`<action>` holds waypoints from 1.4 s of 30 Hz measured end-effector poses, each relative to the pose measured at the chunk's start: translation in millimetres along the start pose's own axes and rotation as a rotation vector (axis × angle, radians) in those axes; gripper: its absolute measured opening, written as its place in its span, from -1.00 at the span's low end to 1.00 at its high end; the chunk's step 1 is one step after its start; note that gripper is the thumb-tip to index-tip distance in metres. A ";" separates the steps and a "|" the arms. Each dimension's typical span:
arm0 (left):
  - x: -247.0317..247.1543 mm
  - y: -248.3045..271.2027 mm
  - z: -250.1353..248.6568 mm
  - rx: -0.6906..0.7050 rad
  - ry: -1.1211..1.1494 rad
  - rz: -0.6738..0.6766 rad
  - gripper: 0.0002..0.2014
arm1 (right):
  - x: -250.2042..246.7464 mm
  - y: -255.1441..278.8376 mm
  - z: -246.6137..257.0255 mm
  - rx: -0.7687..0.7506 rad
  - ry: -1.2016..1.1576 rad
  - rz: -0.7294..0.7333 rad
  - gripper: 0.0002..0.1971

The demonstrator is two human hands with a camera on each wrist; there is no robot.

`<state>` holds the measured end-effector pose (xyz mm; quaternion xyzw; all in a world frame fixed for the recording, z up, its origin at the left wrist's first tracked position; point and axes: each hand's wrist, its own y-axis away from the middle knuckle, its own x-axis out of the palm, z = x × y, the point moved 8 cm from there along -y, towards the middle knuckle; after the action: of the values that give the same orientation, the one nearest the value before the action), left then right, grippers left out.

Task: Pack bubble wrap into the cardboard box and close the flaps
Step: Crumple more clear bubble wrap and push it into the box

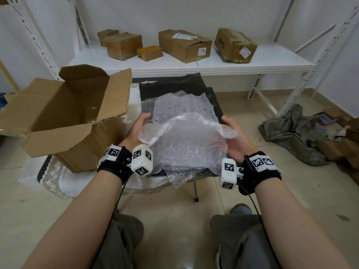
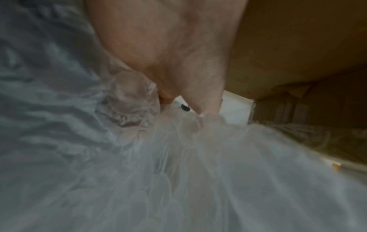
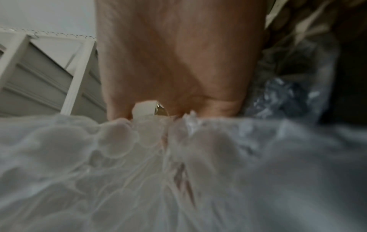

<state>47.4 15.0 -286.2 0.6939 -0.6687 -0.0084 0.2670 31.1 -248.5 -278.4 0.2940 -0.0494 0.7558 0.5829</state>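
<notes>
both hands [image 1: 136,129] hold bubble wrap [image 1: 186,136]; label [image 1: 202,51] reads 778.

Forearms: bare, no sleeves.
Wrist straps [image 1: 116,164]: black, one on each wrist.
Marker blocks [image 1: 141,160]: white, printed with black square codes.
Cables [image 1: 258,210]: thin, black.
Trousers [image 1: 124,239]: grey-olive.

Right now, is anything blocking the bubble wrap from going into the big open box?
Nothing visible blocks it. Both the left hand and right hand hold the bubble wrap, and the cardboard box sits just to the left with all flaps open. Something clear may lie inside it.
</notes>
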 end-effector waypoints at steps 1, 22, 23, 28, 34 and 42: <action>7.5 2.8 0.4 -0.020 -0.034 0.044 -0.69 | 2.9 1.5 3.7 -0.029 0.057 0.002 -0.56; -12.6 -12.5 3.5 0.124 -0.248 -0.150 -0.79 | -12.7 -6.6 9.4 -0.072 0.285 -0.294 -0.70; -11.1 -11.5 1.3 0.153 -0.285 -0.172 -0.77 | -9.6 -6.9 8.5 -0.074 0.267 -0.274 -0.67; -5.6 -8.5 -5.0 0.200 -0.346 -0.191 -0.64 | 6.4 -4.0 2.4 0.023 0.089 -0.089 -0.58; 3.7 -3.5 -11.2 0.227 -0.218 -0.121 -0.65 | 8.5 -0.7 -5.6 0.133 0.085 -0.048 -0.50; 5.1 9.1 -20.6 0.350 -0.127 -0.114 -0.41 | 6.2 -2.1 1.2 0.108 0.145 -0.081 -0.54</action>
<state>47.2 18.0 -263.2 0.7645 -0.6351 0.0492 0.0988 32.5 -243.0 -274.9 0.2712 0.0455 0.7524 0.5985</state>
